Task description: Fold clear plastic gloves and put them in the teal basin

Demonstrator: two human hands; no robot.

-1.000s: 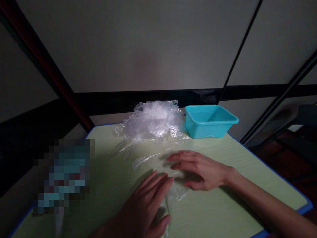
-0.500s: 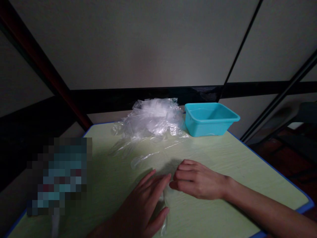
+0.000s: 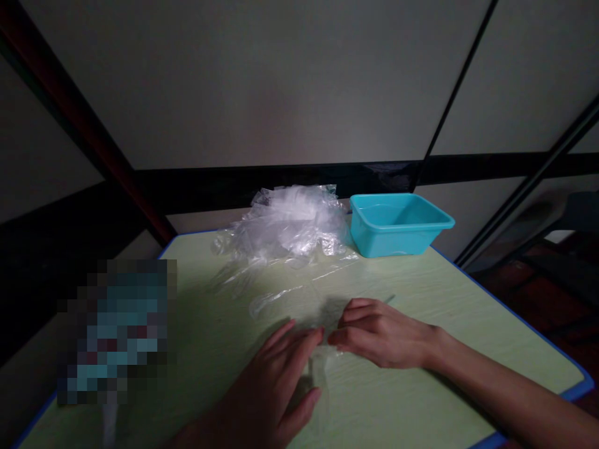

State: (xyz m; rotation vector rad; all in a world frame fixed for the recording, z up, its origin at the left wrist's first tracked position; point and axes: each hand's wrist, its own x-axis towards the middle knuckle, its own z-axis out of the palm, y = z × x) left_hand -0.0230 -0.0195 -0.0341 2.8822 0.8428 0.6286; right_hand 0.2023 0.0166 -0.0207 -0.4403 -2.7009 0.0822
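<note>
Left fingers: spread apart
Right fingers: curled, grip unclear
Clear film: between both
Crinkled plastic heap: beyond
Rectangular turquoise tub: beyond right

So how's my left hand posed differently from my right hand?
The left hand has its fingers stretched out and thumb apart; the right hand has its fingers curled in. The left hand points forward and to the right; the right hand points left. The left hand is nearer you; the right hand is nearer the tub. Both are bare and close to the clear film.
</note>
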